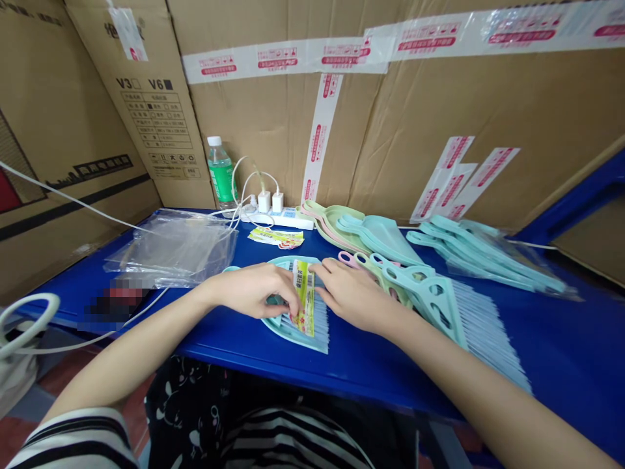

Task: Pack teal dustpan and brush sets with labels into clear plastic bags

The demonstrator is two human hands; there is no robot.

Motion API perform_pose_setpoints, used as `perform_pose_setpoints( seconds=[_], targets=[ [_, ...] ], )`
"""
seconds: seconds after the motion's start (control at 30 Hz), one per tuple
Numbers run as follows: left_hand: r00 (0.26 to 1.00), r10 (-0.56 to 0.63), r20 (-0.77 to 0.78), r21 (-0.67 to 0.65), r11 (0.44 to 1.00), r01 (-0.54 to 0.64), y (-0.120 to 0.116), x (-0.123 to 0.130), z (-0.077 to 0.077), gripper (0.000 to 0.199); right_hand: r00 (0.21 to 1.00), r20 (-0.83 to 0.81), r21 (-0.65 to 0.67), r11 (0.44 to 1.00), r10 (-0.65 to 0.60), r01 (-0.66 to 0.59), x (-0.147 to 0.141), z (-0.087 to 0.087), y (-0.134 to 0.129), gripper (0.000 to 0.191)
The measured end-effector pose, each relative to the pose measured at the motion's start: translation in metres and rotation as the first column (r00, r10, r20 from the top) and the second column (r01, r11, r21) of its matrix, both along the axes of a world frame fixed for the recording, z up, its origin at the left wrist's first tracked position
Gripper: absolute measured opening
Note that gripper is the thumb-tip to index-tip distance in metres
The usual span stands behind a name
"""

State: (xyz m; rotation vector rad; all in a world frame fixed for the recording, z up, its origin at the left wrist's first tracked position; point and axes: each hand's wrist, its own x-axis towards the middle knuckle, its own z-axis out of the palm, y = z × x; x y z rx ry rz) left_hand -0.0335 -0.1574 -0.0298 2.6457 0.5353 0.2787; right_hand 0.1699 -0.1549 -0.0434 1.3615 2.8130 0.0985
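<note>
A light-blue dustpan (279,330) lies on the table in front of me, with a small brush (321,326) of pale bristles resting in it. On top of the bristles is a yellow-green printed label card (305,299), slightly tilted. My left hand (258,290) is closed, its curled fingers pinching the card's lower left edge. From the other side, my right hand (352,296) reaches in with fingertips at the card's upper right corner. Its thumb is apart from the index finger, near the card's right edge. The brush handle is mostly hidden under my left hand.
Stacked brushes (488,326) and more dustpans (381,234) lie to the right, beside blue ones in plastic (488,254). Clear plastic bags (180,244) lie left. Behind are spare label cards (277,237), a power strip (288,220), a bottle (222,172) and cardboard (273,124).
</note>
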Motion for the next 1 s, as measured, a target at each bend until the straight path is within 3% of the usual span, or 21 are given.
perform_pose_setpoints(
  seconds=[0.23, 0.4, 0.57, 0.77, 1.0],
  targets=[
    [0.997, -0.07, -0.037, -0.055, 0.996, 0.068, -0.002, 0.002, 0.002, 0.009, 0.987, -0.072, 0.106, 0.985, 0.143, -0.135, 0.006, -0.011, 0.003, 0.044],
    [0.998, -0.057, -0.035, -0.057, 0.997, 0.055, -0.002, 0.003, 0.001, 0.01, 0.984, -0.066, 0.006, 0.986, 0.166, -0.166, 0.011, -0.023, 0.01, 0.062],
    [1.0, -0.013, 0.01, -0.059, 0.998, 0.014, -0.002, 0.004, -0.001, 0.014, 0.983, -0.096, -0.055, 0.985, 0.16, -0.165, 0.014, -0.029, 0.014, 0.067],
    [1.0, -0.007, -0.015, -0.052, 0.999, 0.006, 0.0, 0.004, -0.003, 0.013, 0.989, -0.055, -0.156, 0.977, 0.135, -0.142, 0.013, -0.024, 0.014, 0.075],
    [1.0, 0.016, -0.016, -0.028, 0.999, -0.016, -0.004, 0.004, -0.002, 0.018, 0.995, -0.04, -0.229, 0.969, 0.086, -0.093, 0.012, -0.019, 0.01, 0.067]
  ],
)
